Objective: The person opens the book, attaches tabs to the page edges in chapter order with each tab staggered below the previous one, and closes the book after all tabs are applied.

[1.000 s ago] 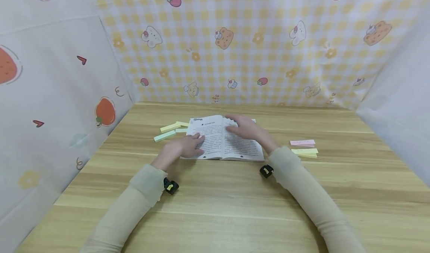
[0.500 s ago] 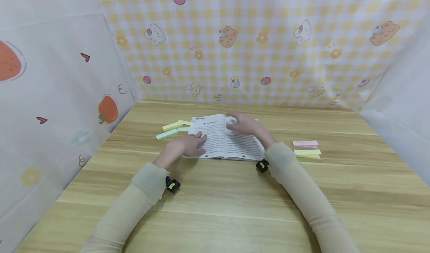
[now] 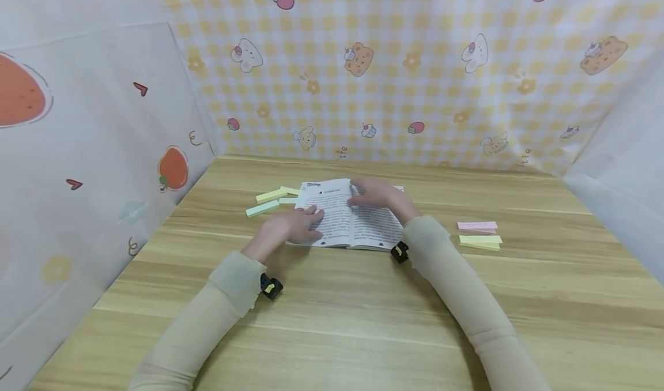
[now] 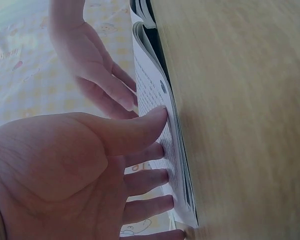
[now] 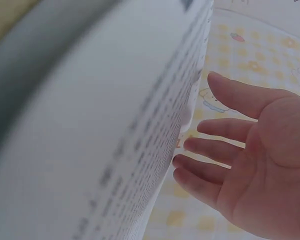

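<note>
An open book [image 3: 334,222] with printed pages lies on the wooden table, its spine fold running away from me. On the lower part of its left page my left hand [image 3: 297,226] rests with spread fingers; in the left wrist view the fingertips and thumb [image 4: 157,125] press the paper near the edge. My right hand [image 3: 377,194] is over the upper right page, fingertips close to the fold. Seen from the right wrist, that hand [image 5: 262,150] has straight, parted fingers with nothing between them, right at the page surface. Part of the right page is hidden under the hand and forearm.
Left of the book lie yellow sticky notes [image 3: 271,195] and green sticky notes [image 3: 262,209]. To the right are pink sticky notes [image 3: 477,226] and more yellow ones [image 3: 480,240]. A checked cloth [image 3: 389,91] hangs behind the table [image 3: 332,310].
The whole head view has shifted slightly, so the scene sits farther right. My right forearm has swung a little inward, covering the book's lower right corner. The left hand stays on its page.
</note>
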The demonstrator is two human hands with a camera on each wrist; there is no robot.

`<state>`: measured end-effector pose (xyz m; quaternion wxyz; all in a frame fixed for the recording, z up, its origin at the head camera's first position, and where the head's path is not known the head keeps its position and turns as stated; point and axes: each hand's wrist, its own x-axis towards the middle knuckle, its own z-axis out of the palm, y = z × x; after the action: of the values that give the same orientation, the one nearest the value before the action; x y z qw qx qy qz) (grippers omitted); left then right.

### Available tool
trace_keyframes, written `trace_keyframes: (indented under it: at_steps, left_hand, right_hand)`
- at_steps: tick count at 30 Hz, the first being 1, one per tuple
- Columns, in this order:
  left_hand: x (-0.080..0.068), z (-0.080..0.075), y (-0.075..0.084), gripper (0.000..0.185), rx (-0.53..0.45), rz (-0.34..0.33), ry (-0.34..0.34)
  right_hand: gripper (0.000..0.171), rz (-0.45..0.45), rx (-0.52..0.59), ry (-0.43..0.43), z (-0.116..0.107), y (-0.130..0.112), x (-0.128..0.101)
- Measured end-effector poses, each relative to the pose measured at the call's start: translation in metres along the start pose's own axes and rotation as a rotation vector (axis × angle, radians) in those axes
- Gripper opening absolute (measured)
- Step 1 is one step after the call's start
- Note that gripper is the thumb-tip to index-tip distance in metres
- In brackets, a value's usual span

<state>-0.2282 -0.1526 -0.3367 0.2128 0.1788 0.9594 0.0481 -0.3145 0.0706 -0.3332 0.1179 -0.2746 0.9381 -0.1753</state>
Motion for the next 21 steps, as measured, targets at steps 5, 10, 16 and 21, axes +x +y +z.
trace_keyframes:
  at_steps: [5, 10, 16, 21]
  left_hand:
    - [0.0, 0.0, 0.004, 0.067, -0.006, -0.002, -0.004]
    - [0.0, -0.002, 0.006, 0.067, -0.005, -0.004, -0.002]
    - [0.0, -0.003, 0.006, 0.067, 0.008, -0.008, 0.0]
    - [0.001, -0.002, 0.005, 0.067, 0.012, -0.012, -0.001]
  right_hand:
    - [0.067, 0.005, -0.024, -0.028, 0.003, 0.003, 0.002]
    - [0.066, 0.034, -0.035, -0.074, 0.006, 0.006, 0.003]
    - [0.065, 0.078, -0.107, -0.157, 0.004, 0.002, 0.006]
    - [0.064, 0.102, -0.158, -0.19, 0.004, -0.004, 0.01]
